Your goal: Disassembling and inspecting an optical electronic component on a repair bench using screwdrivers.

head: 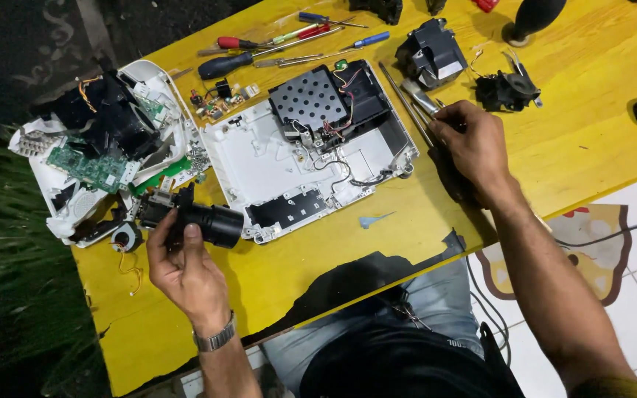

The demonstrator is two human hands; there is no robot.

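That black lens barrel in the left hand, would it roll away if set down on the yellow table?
Probably: the black lens barrel is round, so it may roll, though the blocky mount at its rear could stop it. It looks dense for its size; the left hand grips it fully. Its glass front is likely fragile.

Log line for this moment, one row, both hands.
left hand: grips black lens barrel | right hand: on long metal tool at table edge | open white device casing between hands | yellow table

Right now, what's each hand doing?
Left hand: closed on the black lens barrel.
Right hand: closed on a black-handled tool.
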